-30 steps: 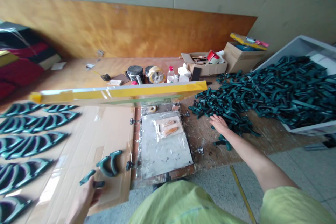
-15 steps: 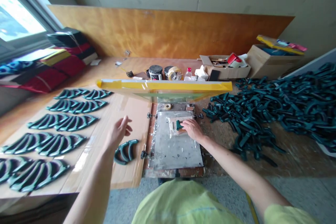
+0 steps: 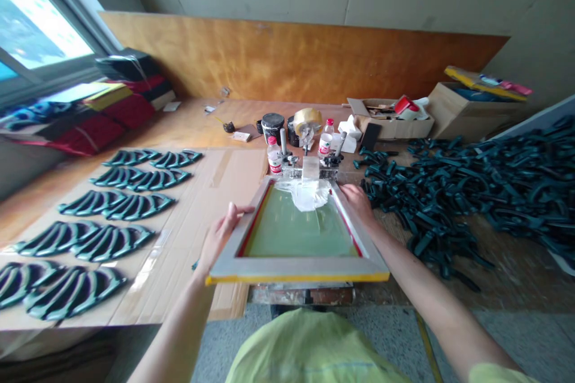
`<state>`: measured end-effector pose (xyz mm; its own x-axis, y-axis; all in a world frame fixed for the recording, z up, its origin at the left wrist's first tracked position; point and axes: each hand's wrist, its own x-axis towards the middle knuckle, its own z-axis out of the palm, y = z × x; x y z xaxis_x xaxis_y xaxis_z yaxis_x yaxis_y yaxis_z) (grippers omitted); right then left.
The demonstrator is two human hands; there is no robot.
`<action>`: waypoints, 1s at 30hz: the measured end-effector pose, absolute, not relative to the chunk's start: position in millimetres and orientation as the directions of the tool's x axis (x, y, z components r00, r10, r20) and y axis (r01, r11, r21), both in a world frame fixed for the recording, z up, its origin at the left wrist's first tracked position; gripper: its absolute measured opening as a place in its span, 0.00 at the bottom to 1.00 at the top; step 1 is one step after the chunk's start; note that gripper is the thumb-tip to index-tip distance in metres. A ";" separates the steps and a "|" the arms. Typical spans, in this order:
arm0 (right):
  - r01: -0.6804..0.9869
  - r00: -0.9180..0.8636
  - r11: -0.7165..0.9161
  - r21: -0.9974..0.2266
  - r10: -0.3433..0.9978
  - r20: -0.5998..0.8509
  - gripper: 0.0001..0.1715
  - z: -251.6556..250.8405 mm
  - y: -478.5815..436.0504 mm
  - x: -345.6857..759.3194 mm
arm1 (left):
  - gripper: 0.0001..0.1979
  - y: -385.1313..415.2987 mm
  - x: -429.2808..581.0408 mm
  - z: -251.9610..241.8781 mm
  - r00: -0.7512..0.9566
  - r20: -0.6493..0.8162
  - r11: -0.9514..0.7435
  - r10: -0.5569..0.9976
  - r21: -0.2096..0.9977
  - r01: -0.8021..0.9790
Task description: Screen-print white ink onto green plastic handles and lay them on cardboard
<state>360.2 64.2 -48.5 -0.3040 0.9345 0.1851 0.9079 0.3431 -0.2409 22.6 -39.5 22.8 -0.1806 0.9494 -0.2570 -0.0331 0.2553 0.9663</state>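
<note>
A screen printing frame (image 3: 309, 266) with green mesh and a yellow-taped front edge lies lowered in front of me, tilted slightly. White ink (image 3: 309, 194) is spread at the mesh's far end, below a pale upright block (image 3: 311, 169). My left hand (image 3: 221, 232) is closed on the left side of the frame, a finger laid along its edge. On the opposite side, my right hand (image 3: 358, 200) holds the right edge near the far end, its fingers partly hidden. The metal plate and the small green piece beneath are covered by the frame.
Rows of dark green curved handles (image 3: 139, 206) lie on cardboard (image 3: 188, 251) at left. A large heap of similar green parts (image 3: 449, 191) covers the right side. Behind the frame stand bottles (image 3: 326, 139), black tubs (image 3: 272, 125), tape (image 3: 308, 119) and an open box (image 3: 398, 122).
The raised frame has swung down toward me over the plate. My left hand moved right to its side; my right hand left the small green piece and shifted to the frame's right edge.
</note>
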 end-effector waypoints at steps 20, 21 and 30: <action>0.591 -0.790 0.778 -0.214 0.612 0.040 0.15 -29.3 49.6 317.9 | 0.32 -69.9 27.0 -87.5 -0.210 -0.401 0.412 0.892 0.911 0.006; 0.582 -0.797 0.779 -0.233 0.604 0.025 0.13 -26.4 52.8 318.6 | 0.32 -69.9 27.0 -89.2 -0.202 -0.401 0.409 0.894 0.913 -0.003; 0.631 -0.678 0.738 -0.240 0.675 0.292 0.17 -59.3 34.7 310.6 | 0.33 -71.5 25.4 -91.8 -0.170 -0.367 0.375 0.915 0.927 0.017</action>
